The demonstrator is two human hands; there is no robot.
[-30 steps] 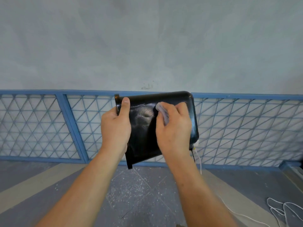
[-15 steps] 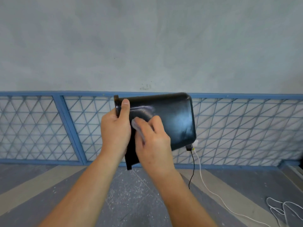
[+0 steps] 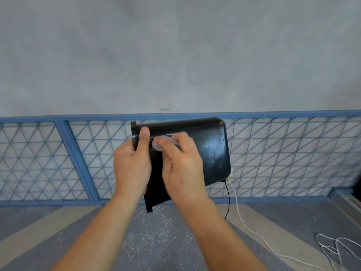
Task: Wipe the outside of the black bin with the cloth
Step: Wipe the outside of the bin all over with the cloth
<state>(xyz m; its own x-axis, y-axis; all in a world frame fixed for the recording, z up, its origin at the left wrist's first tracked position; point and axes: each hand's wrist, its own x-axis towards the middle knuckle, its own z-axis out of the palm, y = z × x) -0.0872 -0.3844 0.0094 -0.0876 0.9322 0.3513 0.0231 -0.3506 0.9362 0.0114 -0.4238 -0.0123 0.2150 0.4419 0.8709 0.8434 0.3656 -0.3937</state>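
A black bin (image 3: 211, 151) is held in the air on its side, rim to the left and base to the right. My left hand (image 3: 132, 165) grips the rim end, thumb lying over the outer wall. My right hand (image 3: 181, 169) holds a small pale cloth (image 3: 158, 146) and presses it against the bin's outer wall, right beside my left thumb. Most of the cloth is hidden under my fingers.
A blue metal lattice fence (image 3: 283, 153) runs along a grey concrete wall (image 3: 175, 55) behind the bin. A black cable (image 3: 228, 198) and a white cable (image 3: 254, 229) trail over the grey floor at the right, ending in loose coils (image 3: 336, 249).
My right hand has slid the cloth leftward across the bin's wall, from near the middle to next to my left thumb. The bin has tilted slightly. My left hand keeps its grip.
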